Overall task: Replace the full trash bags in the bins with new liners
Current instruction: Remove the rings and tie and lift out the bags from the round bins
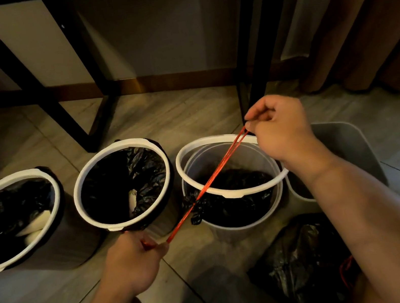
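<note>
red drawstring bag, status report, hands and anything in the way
Left hand and right hand each pinch the red drawstring, taut. Black bag cinched, inside the translucent bin. White ring sits tilted over it, may snag.

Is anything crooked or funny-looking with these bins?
Yes. The white ring on the third bin from the left sits tilted, not snug like on the second bin. Its black bag is bunched, with the red drawstring stretched between the left hand and right hand.
</note>
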Action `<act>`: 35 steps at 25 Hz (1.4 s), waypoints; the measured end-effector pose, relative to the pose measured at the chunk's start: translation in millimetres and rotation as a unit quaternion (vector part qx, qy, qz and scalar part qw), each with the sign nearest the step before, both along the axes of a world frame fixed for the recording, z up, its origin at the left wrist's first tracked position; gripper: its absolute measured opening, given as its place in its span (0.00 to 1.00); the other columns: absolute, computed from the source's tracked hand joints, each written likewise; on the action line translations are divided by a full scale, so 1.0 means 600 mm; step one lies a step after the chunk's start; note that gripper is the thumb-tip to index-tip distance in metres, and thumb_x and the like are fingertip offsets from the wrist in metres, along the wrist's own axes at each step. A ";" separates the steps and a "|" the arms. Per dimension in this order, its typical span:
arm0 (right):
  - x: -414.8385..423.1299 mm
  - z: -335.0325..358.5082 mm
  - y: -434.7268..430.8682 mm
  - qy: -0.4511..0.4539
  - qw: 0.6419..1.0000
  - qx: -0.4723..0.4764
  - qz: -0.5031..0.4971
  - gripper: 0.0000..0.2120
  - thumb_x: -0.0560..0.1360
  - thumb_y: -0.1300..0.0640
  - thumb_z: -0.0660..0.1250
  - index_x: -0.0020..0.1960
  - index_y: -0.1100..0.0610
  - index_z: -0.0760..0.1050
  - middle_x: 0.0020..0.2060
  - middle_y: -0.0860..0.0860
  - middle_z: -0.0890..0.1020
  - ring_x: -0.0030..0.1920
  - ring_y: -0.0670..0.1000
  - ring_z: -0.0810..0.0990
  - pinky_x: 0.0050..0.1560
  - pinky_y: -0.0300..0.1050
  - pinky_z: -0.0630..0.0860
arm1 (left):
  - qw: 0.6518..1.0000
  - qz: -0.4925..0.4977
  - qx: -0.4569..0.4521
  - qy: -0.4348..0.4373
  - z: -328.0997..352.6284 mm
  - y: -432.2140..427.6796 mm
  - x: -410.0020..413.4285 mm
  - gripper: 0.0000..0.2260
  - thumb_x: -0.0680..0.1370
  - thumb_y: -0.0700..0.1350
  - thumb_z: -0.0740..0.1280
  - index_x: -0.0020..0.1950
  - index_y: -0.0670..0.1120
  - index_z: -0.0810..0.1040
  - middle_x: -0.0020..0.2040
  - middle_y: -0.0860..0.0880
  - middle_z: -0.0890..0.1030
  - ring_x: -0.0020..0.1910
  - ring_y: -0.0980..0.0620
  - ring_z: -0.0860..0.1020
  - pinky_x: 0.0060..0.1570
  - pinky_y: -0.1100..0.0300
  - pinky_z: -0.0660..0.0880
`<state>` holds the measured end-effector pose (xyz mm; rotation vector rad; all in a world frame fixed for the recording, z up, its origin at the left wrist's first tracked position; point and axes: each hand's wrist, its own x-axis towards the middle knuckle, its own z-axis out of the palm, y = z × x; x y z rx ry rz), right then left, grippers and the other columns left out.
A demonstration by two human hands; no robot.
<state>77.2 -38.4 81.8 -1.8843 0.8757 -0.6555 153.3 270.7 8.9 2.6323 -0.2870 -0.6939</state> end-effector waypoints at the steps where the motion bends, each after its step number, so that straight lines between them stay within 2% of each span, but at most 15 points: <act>1: 0.000 0.006 0.006 -0.008 1.000 0.024 0.017 0.15 0.73 0.69 0.73 0.40 0.49 0.80 0.33 0.53 0.82 0.36 0.52 0.84 0.40 0.45 0.80 | 1.000 -0.019 0.010 -0.009 0.001 -0.002 0.001 0.12 0.74 0.52 0.78 0.34 0.51 0.81 0.33 0.53 0.81 0.38 0.51 0.81 0.37 0.57 0.73; 3: -0.006 0.019 0.023 -0.011 0.992 0.079 0.100 0.13 0.74 0.67 0.73 0.46 0.48 0.81 0.33 0.50 0.84 0.33 0.47 0.83 0.37 0.43 0.79 | 0.998 -0.052 -0.038 -0.008 0.004 -0.009 0.002 0.10 0.70 0.53 0.79 0.43 0.54 0.80 0.41 0.54 0.83 0.46 0.50 0.82 0.44 0.55 0.77; 6: -0.032 0.038 0.047 0.072 0.966 0.075 0.238 0.12 0.77 0.65 0.68 0.50 0.48 0.82 0.35 0.51 0.86 0.32 0.48 0.85 0.30 0.39 0.77 | 0.987 -0.127 -0.099 0.024 -0.001 -0.050 0.002 0.43 0.58 0.64 0.79 0.71 0.59 0.70 0.59 0.53 0.79 0.59 0.54 0.77 0.58 0.57 0.75; 8: -0.061 0.055 0.048 0.166 0.947 0.042 0.270 0.12 0.78 0.65 0.65 0.48 0.50 0.82 0.35 0.50 0.87 0.34 0.49 0.87 0.28 0.38 0.76 | 0.981 -0.159 -0.110 -0.001 -0.017 -0.096 0.001 0.51 0.59 0.68 0.79 0.78 0.60 0.64 0.66 0.50 0.76 0.67 0.53 0.71 0.65 0.58 0.71; 10: -0.101 0.072 0.029 0.225 0.931 0.073 0.279 0.11 0.81 0.65 0.64 0.48 0.53 0.82 0.37 0.51 0.88 0.37 0.51 0.88 0.30 0.40 0.79 | 0.978 -0.157 -0.133 -0.033 -0.035 -0.135 -0.004 0.42 0.65 0.63 0.80 0.76 0.60 0.68 0.67 0.47 0.75 0.69 0.48 0.73 0.67 0.55 0.72; 14: -0.163 0.074 -0.043 0.350 0.901 0.126 0.224 0.08 0.83 0.64 0.64 0.56 0.56 0.81 0.43 0.55 0.88 0.42 0.53 0.89 0.37 0.42 0.84 | 0.967 -0.177 -0.151 -0.106 -0.066 -0.168 0.006 0.15 0.73 0.51 0.76 0.59 0.51 0.82 0.52 0.43 0.81 0.55 0.40 0.80 0.53 0.53 0.75; 16: -0.167 0.027 -0.050 0.420 0.870 0.167 0.196 0.08 0.84 0.64 0.63 0.62 0.60 0.77 0.48 0.60 0.86 0.45 0.58 0.89 0.42 0.46 0.86 | 0.961 -0.183 -0.181 -0.098 -0.073 -0.169 0.011 0.13 0.75 0.46 0.75 0.59 0.49 0.83 0.54 0.43 0.84 0.58 0.41 0.81 0.52 0.56 0.74; 18: -0.160 -0.044 -0.028 0.457 0.840 0.229 0.178 0.10 0.84 0.60 0.65 0.65 0.58 0.70 0.52 0.65 0.82 0.48 0.63 0.88 0.49 0.52 0.86 | 0.953 -0.171 -0.240 -0.070 -0.073 -0.170 0.012 0.13 0.76 0.42 0.74 0.61 0.50 0.82 0.58 0.48 0.85 0.60 0.47 0.81 0.54 0.60 0.72; 20: -0.149 -0.119 -0.003 0.440 0.841 0.280 0.147 0.14 0.83 0.55 0.67 0.65 0.56 0.67 0.52 0.67 0.80 0.47 0.64 0.87 0.49 0.54 0.86 | 0.936 -0.151 -0.318 -0.033 -0.062 -0.173 0.008 0.14 0.78 0.40 0.73 0.61 0.53 0.80 0.58 0.56 0.83 0.60 0.57 0.80 0.58 0.62 0.72; 22: -0.138 -0.175 0.008 0.372 0.859 0.344 0.072 0.15 0.82 0.56 0.69 0.63 0.59 0.69 0.51 0.68 0.80 0.46 0.64 0.87 0.41 0.52 0.86 | 0.907 -0.145 -0.394 -0.011 -0.050 -0.175 0.008 0.17 0.79 0.37 0.71 0.64 0.55 0.78 0.59 0.63 0.82 0.61 0.67 0.78 0.62 0.68 0.72; 26: -0.127 -0.215 0.003 0.241 0.868 0.435 -0.008 0.06 0.81 0.64 0.64 0.56 0.65 0.76 0.42 0.66 0.87 0.40 0.60 0.89 0.37 0.49 0.85 | 0.869 -0.108 -0.482 0.027 -0.007 -0.166 -0.008 0.16 0.80 0.35 0.71 0.62 0.54 0.80 0.54 0.63 0.86 0.56 0.68 0.81 0.53 0.75 0.73; 28: -0.123 -0.220 -0.001 0.209 0.870 0.447 -0.011 0.07 0.80 0.65 0.65 0.56 0.65 0.78 0.41 0.63 0.88 0.41 0.59 0.89 0.39 0.49 0.85 | 0.862 -0.120 -0.492 0.018 0.021 -0.159 -0.014 0.13 0.80 0.39 0.71 0.61 0.54 0.80 0.54 0.59 0.86 0.55 0.63 0.83 0.54 0.68 0.77; 31: -0.118 -0.222 -0.001 0.172 0.866 0.470 -0.009 0.12 0.81 0.66 0.65 0.63 0.64 0.78 0.45 0.61 0.88 0.43 0.57 0.89 0.40 0.50 0.86 | 0.869 -0.133 -0.475 -0.038 0.065 -0.145 -0.016 0.08 0.79 0.46 0.69 0.57 0.57 0.78 0.49 0.54 0.85 0.49 0.55 0.83 0.52 0.49 0.80; 33: -0.114 -0.226 0.000 0.146 0.865 0.480 0.000 0.14 0.82 0.67 0.63 0.65 0.59 0.78 0.48 0.58 0.89 0.44 0.56 0.89 0.41 0.51 0.86 | 0.864 -0.137 -0.476 -0.093 0.091 -0.133 -0.016 0.08 0.80 0.45 0.67 0.56 0.57 0.76 0.47 0.55 0.83 0.45 0.57 0.81 0.47 0.51 0.79; 35: -0.114 -0.227 0.001 0.129 0.868 0.479 0.013 0.13 0.83 0.63 0.65 0.64 0.53 0.79 0.49 0.53 0.89 0.44 0.54 0.89 0.41 0.51 0.86 | 0.853 -0.145 -0.483 -0.135 0.122 -0.121 -0.023 0.09 0.80 0.44 0.66 0.55 0.57 0.75 0.45 0.56 0.83 0.42 0.59 0.80 0.43 0.53 0.77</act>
